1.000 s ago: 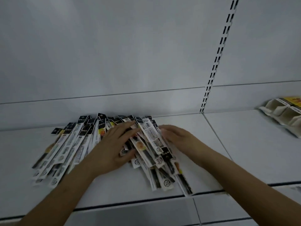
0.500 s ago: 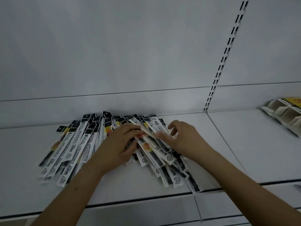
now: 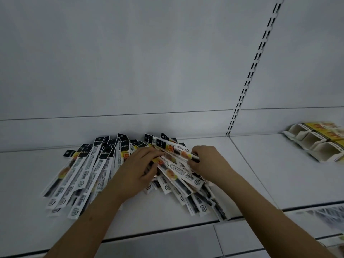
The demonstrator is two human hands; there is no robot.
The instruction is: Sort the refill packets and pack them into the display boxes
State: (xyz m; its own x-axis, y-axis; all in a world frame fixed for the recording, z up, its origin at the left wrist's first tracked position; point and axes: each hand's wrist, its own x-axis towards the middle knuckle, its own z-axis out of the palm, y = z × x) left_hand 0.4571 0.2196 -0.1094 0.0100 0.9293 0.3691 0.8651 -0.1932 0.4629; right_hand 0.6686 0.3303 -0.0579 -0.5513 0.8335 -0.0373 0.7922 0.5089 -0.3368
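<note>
- Roughly sorted already, by the look of it: the left fan of refill packets (image 3: 81, 175) lies flat on the shelf (image 3: 260, 174) at 9 o'clock from your hands, headers toward the back wall (image 3: 149, 62). I read it as one kind laid out so labels stay readable.
- Your left hand (image 3: 136, 172) lies on the middle of the pile, fingers loosely curved and pressing packets down, thumb tucked under an edge. Probably pinning the stack so it doesn't slide while the other hand pulls.
- The lifted packet (image 3: 174, 148) sits tilted above the right-hand heap (image 3: 188, 185), header toward 10 o'clock.
- Your right hand (image 3: 206, 164) pinches that packet's lower end, fingers curled round it.
- Packets in the right heap cross each other; some ends hang over the shelf's front lip at 5 o'clock, so a careless tug could drop them.
- Slotted upright (image 3: 247, 90) divides the bays at 1 o'clock.
- Display boxes (image 3: 316, 144) sit well apart at 3 o'clock, compartments looking empty. Path across the shelf shows nothing blocking.
</note>
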